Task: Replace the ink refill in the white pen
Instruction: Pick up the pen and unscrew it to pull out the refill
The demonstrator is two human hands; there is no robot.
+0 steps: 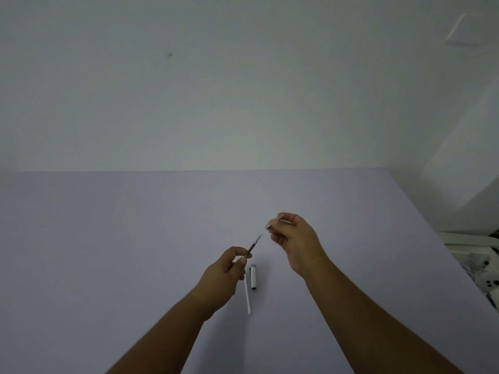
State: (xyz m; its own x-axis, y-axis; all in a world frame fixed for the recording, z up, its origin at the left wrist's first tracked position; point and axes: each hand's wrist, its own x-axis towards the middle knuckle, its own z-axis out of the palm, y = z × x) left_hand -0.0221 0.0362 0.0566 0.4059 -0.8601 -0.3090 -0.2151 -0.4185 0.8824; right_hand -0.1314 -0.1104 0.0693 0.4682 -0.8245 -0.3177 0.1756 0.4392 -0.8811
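My left hand point(225, 273) pinches a thin dark ink refill point(254, 244) by its lower end, its fine tip pointing up and right. My right hand point(295, 240) holds a small silver tip piece of the pen point(272, 224) between thumb and fingers, a short gap from the refill's tip. On the table below lie the white pen barrel point(247, 296), partly hidden by my left hand, and the white cap point(253, 276) with a clip beside it.
The work surface is a pale lilac table point(108, 252) against a white wall. Past its right edge sit a white frame and patterned fabric point(483, 271).
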